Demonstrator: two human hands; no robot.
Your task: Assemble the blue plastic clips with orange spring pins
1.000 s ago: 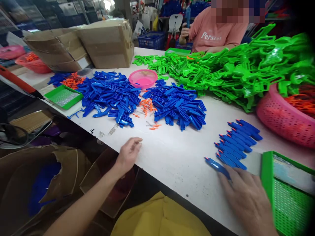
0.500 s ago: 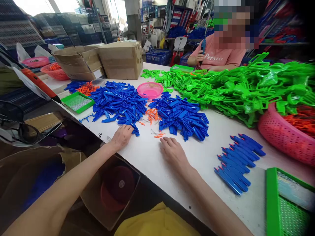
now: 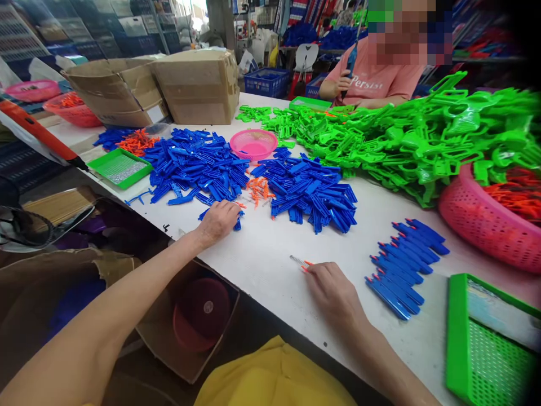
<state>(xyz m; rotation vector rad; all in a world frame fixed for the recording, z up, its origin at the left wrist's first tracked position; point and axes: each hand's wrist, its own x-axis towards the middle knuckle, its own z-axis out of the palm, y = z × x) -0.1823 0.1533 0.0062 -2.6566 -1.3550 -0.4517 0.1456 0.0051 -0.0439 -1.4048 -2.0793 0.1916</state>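
Two hands are at work on a white tabletop (image 3: 270, 265). The left hand (image 3: 217, 221) lies knuckles-up at the near edge of the left pile of blue plastic pieces (image 3: 194, 166). Its fingers curl down over a loose blue piece (image 3: 238, 221); whether that piece is actually gripped cannot be told. The right hand (image 3: 333, 290) is closed, and its fingertips pinch a small spring (image 3: 297, 260) with an orange pin (image 3: 306, 265) at the held end. The spring lies on bare tabletop near the front edge, well apart from both piles.

A second blue pile (image 3: 310, 194) sits to the right of the first, with scattered orange pins (image 3: 257, 189) between them and a pink bowl (image 3: 253, 144) behind. A row of assembled blue pieces (image 3: 406, 262) lies just right of the right hand. Beyond it are a green tray (image 3: 454, 332) and a pink basket (image 3: 477, 225). A heap of green plastic parts (image 3: 414, 141) covers the far right side. Across the tabletop a co-worker's hand (image 3: 340, 87) holds a blue tool (image 3: 351, 59) upright.
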